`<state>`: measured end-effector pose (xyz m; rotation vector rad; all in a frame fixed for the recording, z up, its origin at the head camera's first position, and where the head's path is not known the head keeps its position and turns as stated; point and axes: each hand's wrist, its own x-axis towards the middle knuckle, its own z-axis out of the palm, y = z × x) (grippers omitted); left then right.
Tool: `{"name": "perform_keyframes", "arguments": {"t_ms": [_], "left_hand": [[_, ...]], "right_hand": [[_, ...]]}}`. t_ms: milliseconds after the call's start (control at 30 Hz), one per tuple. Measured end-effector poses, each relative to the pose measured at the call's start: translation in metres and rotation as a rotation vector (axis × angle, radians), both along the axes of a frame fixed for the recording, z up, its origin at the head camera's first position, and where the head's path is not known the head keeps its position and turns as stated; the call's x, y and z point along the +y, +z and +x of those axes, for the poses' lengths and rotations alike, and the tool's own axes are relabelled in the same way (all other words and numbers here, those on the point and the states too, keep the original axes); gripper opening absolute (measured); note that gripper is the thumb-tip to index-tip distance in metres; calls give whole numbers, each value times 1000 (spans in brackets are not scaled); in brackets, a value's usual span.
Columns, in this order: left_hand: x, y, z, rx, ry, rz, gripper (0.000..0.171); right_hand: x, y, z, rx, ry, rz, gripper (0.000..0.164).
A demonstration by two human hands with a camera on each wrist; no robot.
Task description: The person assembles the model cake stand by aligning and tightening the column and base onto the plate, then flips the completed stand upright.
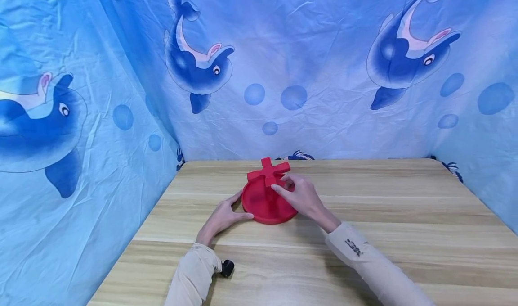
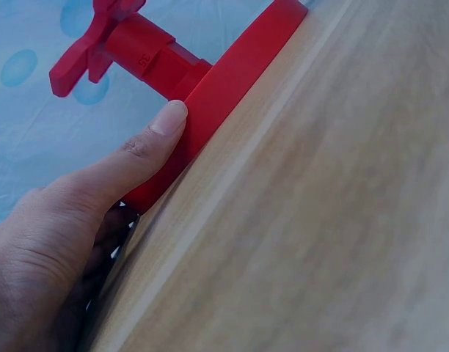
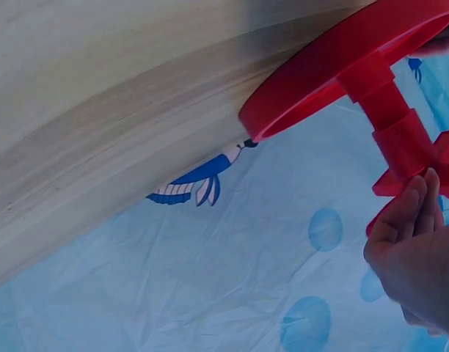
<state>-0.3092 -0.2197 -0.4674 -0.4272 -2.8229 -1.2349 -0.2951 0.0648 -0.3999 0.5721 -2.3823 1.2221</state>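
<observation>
A red round base (image 1: 254, 199) with a raised rim rests on the table. From its middle rises a red post (image 3: 387, 108), topped by a red cross-shaped piece (image 1: 268, 173). My left hand (image 1: 221, 217) holds the base by its left side, thumb (image 2: 162, 130) on the near rim and fingers further round. A marking that looks like "35" is on the post in the left wrist view. My right hand (image 1: 303, 199) pinches one arm of the cross between thumb and fingers. In the right wrist view, this hand partly hides the cross.
The wood-grain table (image 1: 384, 198) extends around the base. Blue cloth (image 1: 332, 130) printed with dolphins and bubbles hangs behind it and at both sides. A small black object (image 1: 227, 268) sits at the left sleeve's cuff.
</observation>
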Motion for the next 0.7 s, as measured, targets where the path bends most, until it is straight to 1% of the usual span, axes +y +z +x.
{"name": "perform_keyframes", "arguments": {"t_ms": [100,200,300,367,500,600,700], "left_hand": [[-1,0,-1,-1,-3,3,100],[-1,0,-1,-1,-1,5,100],[-1,-1,-1,5,-1,4,101],[-1,-1,-1,6,-3,8,101],[0,-1,-1,4,-5,16,101],[0,0,-1,9,-4,14,101],[-1,0,-1,17,-4,8,101]], "right_hand": [[3,1,-1,17,-45,-25,34],[7,3,-6,38,-88,-52,34],[10,3,-14,40,-101,-31,42],[11,3,-19,20,-86,-7,50],[14,6,-27,-41,-17,33,63],[15,8,-32,-72,39,47,63],[15,10,-35,-73,65,66,60]]}}
